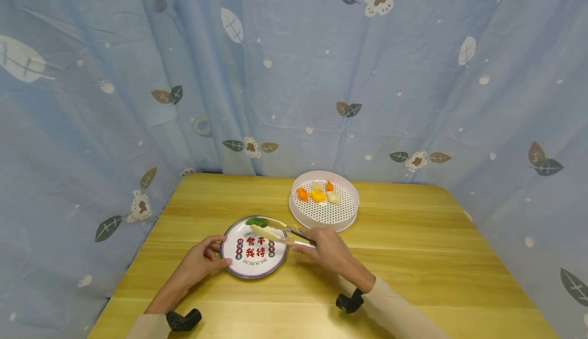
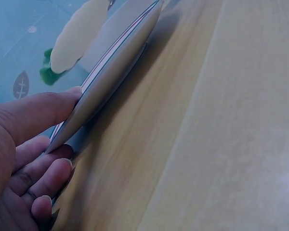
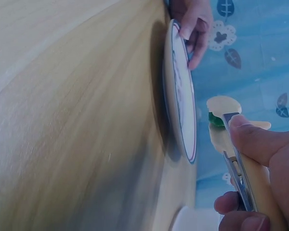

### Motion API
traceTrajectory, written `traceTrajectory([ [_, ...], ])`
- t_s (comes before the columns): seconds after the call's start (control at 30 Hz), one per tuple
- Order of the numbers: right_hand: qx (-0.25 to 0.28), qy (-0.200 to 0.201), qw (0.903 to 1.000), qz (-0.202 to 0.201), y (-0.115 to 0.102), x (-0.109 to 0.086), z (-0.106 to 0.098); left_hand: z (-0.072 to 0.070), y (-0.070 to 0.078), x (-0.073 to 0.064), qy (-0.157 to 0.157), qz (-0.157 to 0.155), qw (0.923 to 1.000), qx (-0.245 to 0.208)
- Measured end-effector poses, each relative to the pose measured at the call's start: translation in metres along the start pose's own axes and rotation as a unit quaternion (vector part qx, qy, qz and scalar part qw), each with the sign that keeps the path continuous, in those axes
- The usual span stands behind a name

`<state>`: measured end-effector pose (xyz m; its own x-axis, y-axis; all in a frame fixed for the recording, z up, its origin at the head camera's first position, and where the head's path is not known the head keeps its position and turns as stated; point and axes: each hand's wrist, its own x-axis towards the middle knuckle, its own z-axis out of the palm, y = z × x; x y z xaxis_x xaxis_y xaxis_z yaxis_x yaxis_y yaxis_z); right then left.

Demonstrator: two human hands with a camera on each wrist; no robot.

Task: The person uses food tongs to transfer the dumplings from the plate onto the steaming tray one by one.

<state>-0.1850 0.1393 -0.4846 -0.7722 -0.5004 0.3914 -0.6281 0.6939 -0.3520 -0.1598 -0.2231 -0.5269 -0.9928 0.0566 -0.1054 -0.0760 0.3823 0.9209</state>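
My left hand (image 1: 198, 265) grips the left edge of a round white plate (image 1: 251, 266) with red lettering, thumb on the rim and fingers beneath it, as the left wrist view shows. In my right hand (image 1: 329, 249) is a pair of metal tongs (image 3: 242, 180) with pale, leaf-shaped tips. A dark green vegetable piece (image 1: 257, 221) sits between those tips, over the far part of the plate. In the right wrist view the green piece (image 3: 215, 119) is partly hidden by the tips.
Behind the plate, to the right, stands a round white steamer basket (image 1: 323, 225) with a perforated base. It holds orange pieces (image 1: 302, 194), a yellow piece (image 1: 317, 196) and pale pieces (image 1: 333, 197). A patterned blue curtain (image 1: 294, 99) hangs around the wooden table (image 1: 413, 257).
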Motion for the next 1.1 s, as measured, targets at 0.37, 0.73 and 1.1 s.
traceTrajectory([
  [0.37, 0.008, 0.021, 0.9997, 0.002, 0.011, -0.009, -0.017, -0.001, 0.001, 0.000, 0.000, 0.002, 1.0000, 0.001],
  [0.73, -0.016, 0.022, 0.9979, 0.059, 0.028, -0.020, -0.045, 0.000, -0.001, -0.001, -0.003, 0.013, 0.9999, -0.003],
  [1.1, -0.010, 0.028, 0.9941, 0.104, 0.053, -0.031, -0.067, 0.000, -0.003, 0.000, -0.003, 0.008, 1.0000, -0.003],
])
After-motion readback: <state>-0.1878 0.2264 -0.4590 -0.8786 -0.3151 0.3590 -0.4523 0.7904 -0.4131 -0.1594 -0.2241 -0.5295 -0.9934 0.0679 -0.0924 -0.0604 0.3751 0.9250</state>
